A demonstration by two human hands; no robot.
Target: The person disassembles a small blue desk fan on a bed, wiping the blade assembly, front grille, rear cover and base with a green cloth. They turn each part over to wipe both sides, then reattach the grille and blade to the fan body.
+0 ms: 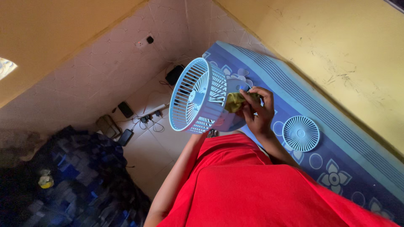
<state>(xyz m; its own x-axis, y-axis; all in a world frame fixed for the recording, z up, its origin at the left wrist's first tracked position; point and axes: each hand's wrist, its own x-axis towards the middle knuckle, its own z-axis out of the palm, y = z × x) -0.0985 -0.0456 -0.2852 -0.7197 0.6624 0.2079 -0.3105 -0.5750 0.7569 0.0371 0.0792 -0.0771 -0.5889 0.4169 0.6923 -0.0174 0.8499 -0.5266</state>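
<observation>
A blue patterned mattress [336, 138] is laid along the yellow wall [336, 46], and a dark blue patterned blanket [80, 176] is heaped on the tiled floor [147, 147] opposite. The lower middle of the view is filled by a red garment [252, 189] worn by the person. A light blue fan [200, 98], with its rear grille and motor housing exposed, is held up above the red garment, tilted on its side. The right hand [256, 111] is curled about a yellow-green cloth [235, 101], which is pressed against the back of the fan housing. The left hand is hidden behind the fan; its grip cannot be told. A detached round grille [301, 133] is lying flat on the mattress, just beside the right forearm. A power strip [153, 110], cables and small dark devices [125, 109] are scattered on the floor beyond the fan.
</observation>
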